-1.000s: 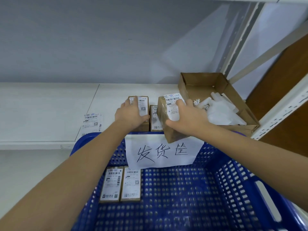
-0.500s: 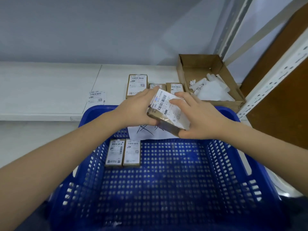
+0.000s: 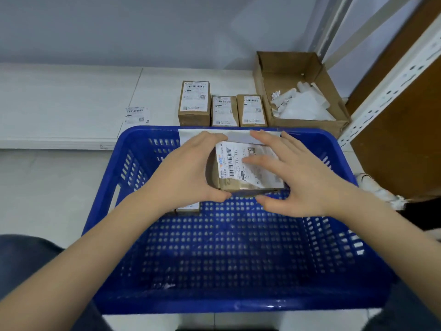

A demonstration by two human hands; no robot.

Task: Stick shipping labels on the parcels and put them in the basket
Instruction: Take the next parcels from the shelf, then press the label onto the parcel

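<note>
A brown labelled parcel point(image 3: 241, 172) is inside the blue basket point(image 3: 238, 304), near its far wall. My left hand point(image 3: 188, 173) grips the parcel's left end with fingers and thumb curled round it. My right hand point(image 3: 296, 175) holds its right side, fingers spread over the label and thumb under the near edge. Small labelled parcels point(image 3: 188, 209) lie in the basket, mostly hidden under my left hand. Three labelled parcels point(image 3: 194, 102) stand on the white shelf point(image 3: 59, 99) behind the basket.
A loose shipping label point(image 3: 136, 115) lies on the shelf left of the parcels. An open cardboard box point(image 3: 286, 65) with white paper scraps stands at the back right. A white perforated rack post point(image 3: 393, 84) rises on the right. A white paper sign point(image 3: 236, 134) hangs on the basket's far rim.
Both hands have carried the parcel from the shelf edge down into the basket and turned it flat, label up. The view has tilted down over the basket.
</note>
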